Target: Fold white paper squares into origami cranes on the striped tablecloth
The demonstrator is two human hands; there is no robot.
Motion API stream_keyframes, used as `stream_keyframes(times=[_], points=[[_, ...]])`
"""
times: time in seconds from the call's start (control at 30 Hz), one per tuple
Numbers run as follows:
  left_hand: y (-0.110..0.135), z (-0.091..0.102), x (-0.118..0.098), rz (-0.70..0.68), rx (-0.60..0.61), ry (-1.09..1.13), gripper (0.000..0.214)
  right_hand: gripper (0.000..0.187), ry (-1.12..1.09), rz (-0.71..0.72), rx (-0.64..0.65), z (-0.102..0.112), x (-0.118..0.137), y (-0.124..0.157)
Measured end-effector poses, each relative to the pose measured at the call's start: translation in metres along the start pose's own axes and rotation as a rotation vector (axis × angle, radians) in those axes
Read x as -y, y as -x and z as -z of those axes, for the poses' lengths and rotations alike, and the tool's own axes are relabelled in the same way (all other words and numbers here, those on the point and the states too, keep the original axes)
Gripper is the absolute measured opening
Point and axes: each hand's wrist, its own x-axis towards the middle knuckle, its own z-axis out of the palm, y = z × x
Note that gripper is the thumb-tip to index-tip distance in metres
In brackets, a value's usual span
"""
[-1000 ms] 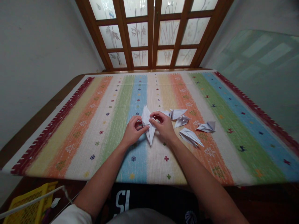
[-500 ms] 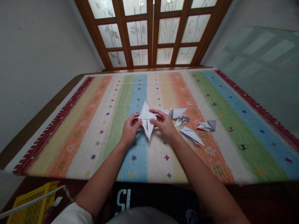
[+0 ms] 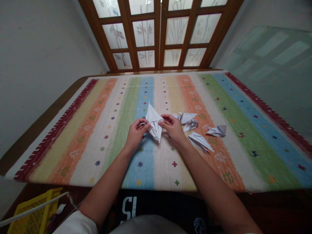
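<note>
L hand (image 3: 136,135) & R hand (image 3: 173,127) narrowly pinch folded white paper piece (image 3: 154,125) at mid-fold w/ fingertips; looks light, crisp, easily crushed, so best held lightly by creased edges.

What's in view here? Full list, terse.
folded paper shape: 1, white, held between both hands
loose paper folds: about 4, white, on the cloth right of the hands
striped cloth: 1, multicoloured, over the table
table: 1, brown, under the cloth
glazed doors: 1 pair, brown frames, frosted panes, far end
wall: 1, white, left
glass panel: 1, pale green, right
basket: 1, yellow, lower left
cord: 1, white, across the basket
dark garment: 1, black with white letters, bottom centre
white sleeve: 1, white, left arm
left grip: 1, on the shape's left
right grip: 1, on the shape's right
</note>
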Motion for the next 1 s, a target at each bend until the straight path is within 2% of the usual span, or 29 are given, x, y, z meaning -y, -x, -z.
stream_keyframes(times=[0.13,0.3,0.4,0.47,0.57,0.7,0.9,1.0], points=[[0.003,0.0,-0.001,-0.016,0.023,-0.01,0.04,0.039,0.045,0.019,-0.02,0.002,-0.003,0.0],[0.001,-0.001,-0.003,-0.077,-0.043,0.017,0.037,0.033,0.08,0.086,-0.084,0.004,-0.002,-0.002],[-0.001,-0.001,-0.003,-0.136,-0.074,0.054,0.048,0.032,0.109,0.15,-0.095,0.003,0.001,-0.001],[-0.001,0.0,-0.003,-0.153,-0.044,0.05,0.058,0.033,0.165,0.172,-0.072,0.002,0.004,0.001],[0.0,0.001,-0.002,-0.156,0.042,-0.002,0.064,0.041,0.211,0.12,0.028,0.002,0.006,0.005],[0.0,0.003,0.003,-0.158,0.092,-0.034,0.07,0.055,0.137,0.003,0.141,0.001,0.007,0.007],[-0.002,0.003,0.009,-0.088,0.103,-0.037,0.066,0.043,0.053,-0.015,0.132,0.001,0.012,0.006],[-0.002,0.004,0.008,-0.057,0.125,-0.028,0.063,0.031,0.016,-0.06,0.145,0.001,0.014,0.007]])
